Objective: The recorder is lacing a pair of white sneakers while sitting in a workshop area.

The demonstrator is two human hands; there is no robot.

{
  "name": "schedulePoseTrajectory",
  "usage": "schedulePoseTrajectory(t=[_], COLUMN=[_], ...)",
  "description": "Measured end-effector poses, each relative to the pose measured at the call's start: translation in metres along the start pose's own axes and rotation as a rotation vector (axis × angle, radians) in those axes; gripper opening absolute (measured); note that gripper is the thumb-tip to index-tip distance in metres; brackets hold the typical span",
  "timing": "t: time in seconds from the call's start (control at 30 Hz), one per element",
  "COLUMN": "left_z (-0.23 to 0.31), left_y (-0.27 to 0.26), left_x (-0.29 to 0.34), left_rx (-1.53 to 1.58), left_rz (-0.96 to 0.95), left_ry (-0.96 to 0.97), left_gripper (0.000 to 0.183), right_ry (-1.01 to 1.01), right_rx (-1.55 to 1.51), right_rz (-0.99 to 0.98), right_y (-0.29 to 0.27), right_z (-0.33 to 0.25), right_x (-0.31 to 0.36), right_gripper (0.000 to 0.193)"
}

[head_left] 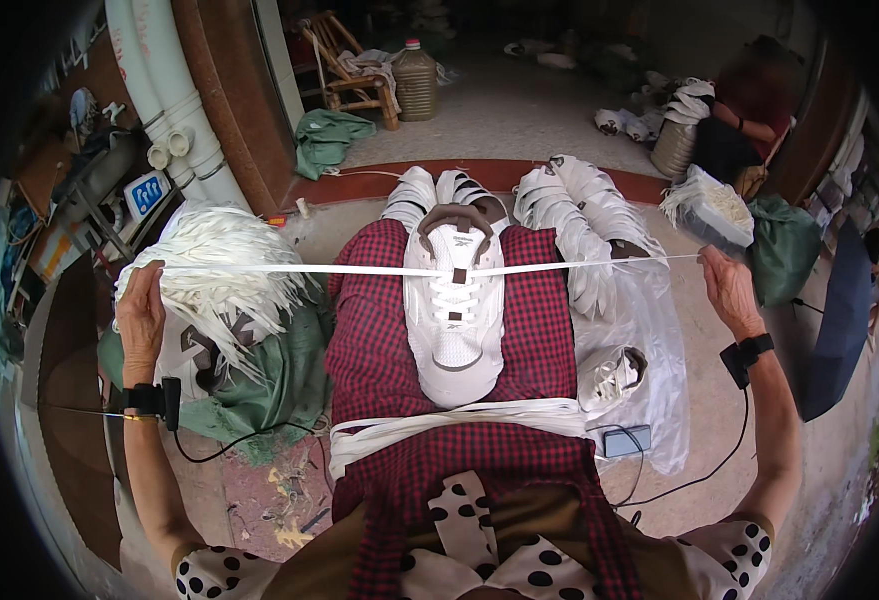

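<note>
On the red and black checked apron point(369, 330) over my lap lies a white sneaker point(457, 362), its toe pointing toward me. A flat white shoelace point(349, 269) is threaded through its upper eyelets, with lower rows crossing the tongue. Both ends are stretched out sideways, nearly level. Far to the left, my left hand point(141, 310) pinches one end beside a big bundle of white laces. The other end is pinched by my right hand point(730, 290), out at the right. Several more laces point(459, 418) lie across my waist.
The bundle of white laces point(214, 265) rests on a green sack point(269, 400). Rows of white shoes point(584, 205) stand beyond my lap, and a single shoe point(609, 382) sits on clear plastic point(664, 400) near a phone point(626, 441). Another person point(754, 105) sits at the far right.
</note>
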State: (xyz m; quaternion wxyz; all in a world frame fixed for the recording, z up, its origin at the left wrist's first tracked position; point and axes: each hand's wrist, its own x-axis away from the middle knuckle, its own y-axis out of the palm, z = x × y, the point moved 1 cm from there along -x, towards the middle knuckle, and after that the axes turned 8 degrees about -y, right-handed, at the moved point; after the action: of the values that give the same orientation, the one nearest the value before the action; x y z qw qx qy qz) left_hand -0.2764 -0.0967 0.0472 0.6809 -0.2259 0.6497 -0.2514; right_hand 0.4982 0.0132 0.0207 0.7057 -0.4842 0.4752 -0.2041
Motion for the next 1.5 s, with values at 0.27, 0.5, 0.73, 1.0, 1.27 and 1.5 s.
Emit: schedulePoseTrajectory(t=[0.27, 0.5, 0.73, 1.0, 1.27, 1.5], left_z=[-0.020, 0.042, 0.203, 0.252, 0.245, 0.247], left_y=[-0.032, 0.032, 0.141, 0.157, 0.158, 0.160], left_x=[0.004, 0.001, -0.013, 0.011, 0.027, 0.032], left_rx=[-0.270, 0.330, 1.332, 1.545, 1.538, 1.557], left_rz=[0.174, 0.398, -0.205, -0.631, -0.629, -0.578], left_ry=[-0.019, -0.288, -0.520, -0.625, -0.606, -0.590], left_gripper=[0.018, 0.022, 0.017, 0.017, 0.017, 0.015], right_ry=[-0.040, 0.251, 0.097, 0.252, 0.156, -0.216], right_rx=[0.309, -0.418, -1.356, -1.539, -1.345, -0.698], right_rz=[0.305, 0.688, 0.365, 0.059, 0.164, 0.247], right_y=[-0.028, 0.025, 0.115, 0.125, 0.121, 0.097], right_z=[0.003, -0.092, -0.204, -0.222, -0.224, -0.239], right_x=[0.014, -0.023, -0.106, -0.093, -0.108, -0.125], right_gripper=[0.009, 0.013, 0.013, 0.007, 0.011, 0.015])
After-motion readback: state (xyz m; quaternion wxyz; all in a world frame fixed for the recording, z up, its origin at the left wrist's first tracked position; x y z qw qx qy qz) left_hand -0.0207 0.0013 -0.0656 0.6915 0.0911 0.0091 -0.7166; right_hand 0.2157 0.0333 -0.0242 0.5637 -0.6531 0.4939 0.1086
